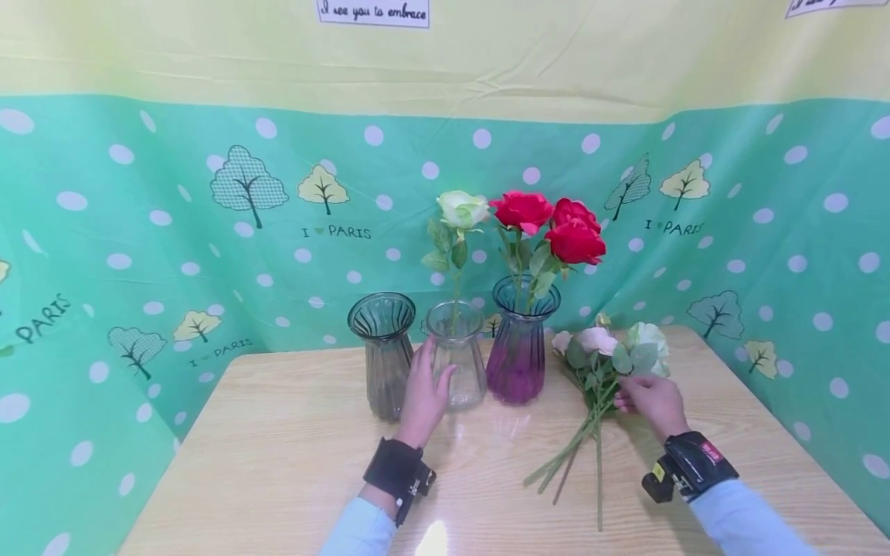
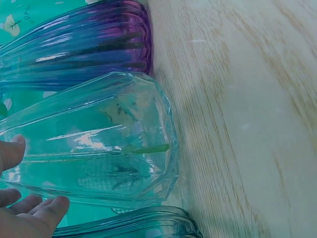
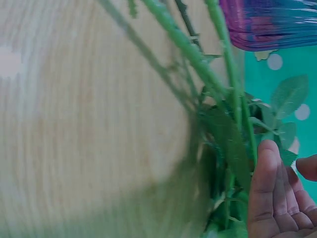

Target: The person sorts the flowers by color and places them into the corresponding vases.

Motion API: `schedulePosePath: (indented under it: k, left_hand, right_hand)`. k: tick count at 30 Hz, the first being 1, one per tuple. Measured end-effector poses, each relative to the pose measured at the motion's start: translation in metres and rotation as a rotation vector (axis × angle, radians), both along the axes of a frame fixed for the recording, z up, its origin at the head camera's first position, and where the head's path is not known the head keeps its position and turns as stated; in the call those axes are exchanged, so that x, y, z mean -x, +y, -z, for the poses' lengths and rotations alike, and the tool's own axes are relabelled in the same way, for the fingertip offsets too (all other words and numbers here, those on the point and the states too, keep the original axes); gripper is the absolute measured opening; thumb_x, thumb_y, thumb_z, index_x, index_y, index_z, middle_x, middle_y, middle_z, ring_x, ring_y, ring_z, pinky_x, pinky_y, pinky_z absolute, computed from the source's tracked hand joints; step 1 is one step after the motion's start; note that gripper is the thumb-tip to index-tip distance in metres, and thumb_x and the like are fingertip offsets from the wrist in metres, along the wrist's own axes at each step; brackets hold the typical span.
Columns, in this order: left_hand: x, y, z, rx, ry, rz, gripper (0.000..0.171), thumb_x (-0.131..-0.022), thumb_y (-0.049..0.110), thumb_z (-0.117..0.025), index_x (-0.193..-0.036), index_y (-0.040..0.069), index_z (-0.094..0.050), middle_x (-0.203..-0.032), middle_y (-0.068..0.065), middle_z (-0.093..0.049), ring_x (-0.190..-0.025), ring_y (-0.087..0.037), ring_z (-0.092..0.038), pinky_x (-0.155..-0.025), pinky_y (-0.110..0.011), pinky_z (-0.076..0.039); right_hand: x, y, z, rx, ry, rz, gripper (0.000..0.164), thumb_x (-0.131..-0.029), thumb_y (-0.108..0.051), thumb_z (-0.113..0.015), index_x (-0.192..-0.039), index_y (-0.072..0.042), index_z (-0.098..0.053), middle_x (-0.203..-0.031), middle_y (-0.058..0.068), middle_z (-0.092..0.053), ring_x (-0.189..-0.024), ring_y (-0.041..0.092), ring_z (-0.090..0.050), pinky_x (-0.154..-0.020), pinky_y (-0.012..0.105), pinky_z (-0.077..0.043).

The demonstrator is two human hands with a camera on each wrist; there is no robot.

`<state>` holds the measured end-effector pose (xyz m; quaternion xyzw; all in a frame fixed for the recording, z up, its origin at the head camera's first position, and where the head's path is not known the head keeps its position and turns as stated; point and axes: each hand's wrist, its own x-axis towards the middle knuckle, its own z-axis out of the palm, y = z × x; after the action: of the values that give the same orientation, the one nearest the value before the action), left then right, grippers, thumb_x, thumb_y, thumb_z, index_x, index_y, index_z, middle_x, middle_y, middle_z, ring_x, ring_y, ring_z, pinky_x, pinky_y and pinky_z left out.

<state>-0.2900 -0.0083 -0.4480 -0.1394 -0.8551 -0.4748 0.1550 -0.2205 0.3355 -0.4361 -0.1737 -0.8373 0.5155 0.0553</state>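
Note:
My left hand (image 1: 422,394) rests at the left side of a clear glass vase (image 1: 471,378), its fingers fairly straight and its thumb across the front. One white rose (image 1: 462,208) stands in that vase; in the left wrist view its green stem end (image 2: 151,148) shows through the glass. On the right, my right hand (image 1: 653,401) is at a bunch of lying roses, with white rose heads (image 1: 648,341), pale pink heads (image 1: 596,341) and crossed stems (image 1: 566,453). In the right wrist view, its fingers (image 3: 267,173) extend beside stems and leaves, with the thumb apart from them.
A purple-tinted vase (image 1: 516,367) holding several red roses (image 1: 521,211) stands just right of the clear one. To the left is a grey glass vase (image 1: 387,378). A green dotted cloth (image 1: 334,262) hangs behind the wooden table (image 1: 292,463).

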Motion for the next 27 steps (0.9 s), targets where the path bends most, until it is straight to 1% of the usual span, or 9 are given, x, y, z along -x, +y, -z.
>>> schedulePosePath:
  k: [4, 10, 18, 27]
  left_hand:
    - [0.000, 0.000, 0.000, 0.003, 0.003, -0.001, 0.064, -0.093, 0.023, -0.056, -0.146, 0.005, -0.026, -0.146, -0.019, -0.036, -0.133, -0.034, -0.038, -0.110, -0.048, -0.035]
    - [0.000, 0.000, 0.001, 0.000, 0.000, 0.000, 0.063, -0.093, 0.023, -0.055, -0.146, 0.006, -0.026, -0.146, -0.018, -0.035, -0.134, -0.033, -0.038, -0.111, -0.047, -0.035]
    - [0.000, 0.001, -0.001, -0.008, -0.002, 0.007, 0.064, -0.094, 0.023, -0.055, -0.147, 0.007, -0.025, -0.147, -0.017, -0.035, -0.133, -0.033, -0.039, -0.110, -0.047, -0.036]
    - [0.002, 0.000, 0.001, -0.009, -0.004, 0.005, 0.064, -0.093, 0.024, -0.055, -0.147, 0.006, -0.025, -0.146, -0.018, -0.035, -0.133, -0.034, -0.039, -0.111, -0.047, -0.036]
  right_hand:
    - [0.002, 0.001, 0.007, 0.007, -0.028, 0.014, 0.043, -0.095, -0.015, -0.047, -0.116, 0.022, -0.050, -0.074, 0.009, -0.069, -0.060, 0.008, -0.065, -0.061, 0.023, -0.059]
    - [0.008, 0.003, 0.012, 0.012, -0.087, 0.029, 0.044, -0.095, -0.018, -0.048, -0.115, 0.021, -0.051, -0.070, 0.006, -0.067, -0.059, 0.009, -0.065, -0.059, 0.024, -0.059]
    - [0.005, 0.005, 0.016, -0.019, -0.104, 0.041, 0.038, -0.093, -0.017, -0.051, -0.105, 0.018, -0.056, -0.068, 0.005, -0.065, -0.057, 0.010, -0.064, -0.058, 0.024, -0.059]
    - [0.005, 0.004, 0.017, -0.003, -0.123, 0.057, 0.039, -0.092, -0.019, -0.052, -0.104, 0.018, -0.057, -0.067, 0.004, -0.066, -0.056, 0.010, -0.063, -0.056, 0.024, -0.058]
